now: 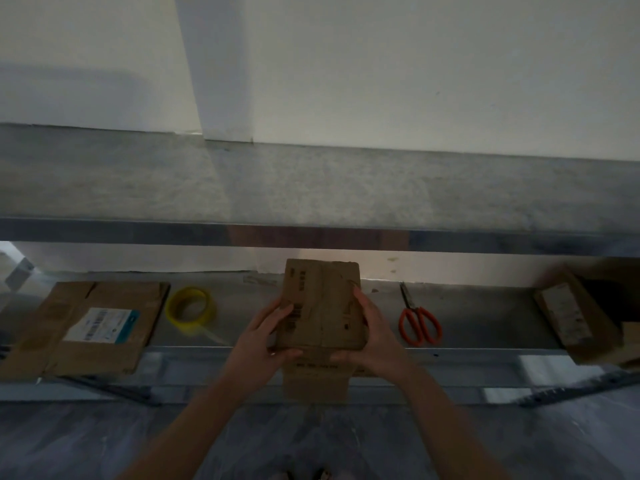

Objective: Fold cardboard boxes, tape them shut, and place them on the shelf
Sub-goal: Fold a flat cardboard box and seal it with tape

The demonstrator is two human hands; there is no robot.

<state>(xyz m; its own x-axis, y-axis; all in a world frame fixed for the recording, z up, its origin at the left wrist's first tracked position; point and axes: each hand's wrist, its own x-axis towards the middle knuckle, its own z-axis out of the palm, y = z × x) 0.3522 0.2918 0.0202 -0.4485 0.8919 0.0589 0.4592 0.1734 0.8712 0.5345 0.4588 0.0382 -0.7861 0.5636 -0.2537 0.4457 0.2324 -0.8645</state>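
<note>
small brown cardboard box (322,303) is being held at the middle of the front edge of the lower grey metal shelf (485,317), its far end reaching in over the shelf surface; cannot tell whether it is touching the shelf. left hand (263,337) is gripping the box's left side, fingers curled onto the top face. right hand (372,334) is gripping the right side, fingers lying over the top face and thumb wrapping the near edge. a cardboard flap (317,379) is hanging down below both hands.

yellow roll of tape (173,308) is lying on the shelf to the left of the box, a loose tail trailing toward the front edge. orange-handled scissors (412,309) are lying to the right. flattened brown cardboard box with a white label (114,296) is sitting at the left end, overhanging the front edge. another brown cardboard box (575,320) is sitting at the right end. upper grey shelf (311,188) is running above.
</note>
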